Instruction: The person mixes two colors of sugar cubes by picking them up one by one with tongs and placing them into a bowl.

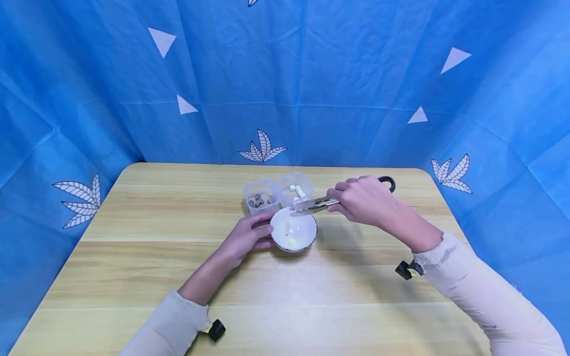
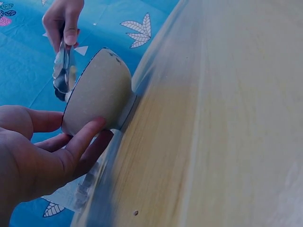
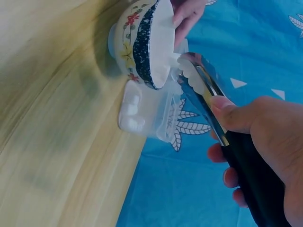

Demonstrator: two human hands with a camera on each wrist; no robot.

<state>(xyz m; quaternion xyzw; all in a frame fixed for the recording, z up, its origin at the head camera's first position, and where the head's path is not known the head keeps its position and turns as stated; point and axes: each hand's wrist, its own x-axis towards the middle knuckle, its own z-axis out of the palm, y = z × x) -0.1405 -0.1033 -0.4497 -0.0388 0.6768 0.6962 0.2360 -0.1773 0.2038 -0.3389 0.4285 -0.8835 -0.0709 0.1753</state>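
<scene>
A white bowl stands on the table in the head view. My left hand holds it by its left side, fingers against the outer wall in the left wrist view. Flower patterns and a dark speckled rim band mark the bowl in the right wrist view. Metal tongs with black handles are gripped in my right hand. Their tips are over the bowl's far rim, around a small white piece that is partly hidden. Little shows inside the bowl beyond bright reflections and a small dark speck.
Just behind the bowl stand two clear plastic boxes. The left box contains several brownish pieces; the right box contains several white pieces. A blue patterned curtain hangs around the wooden table.
</scene>
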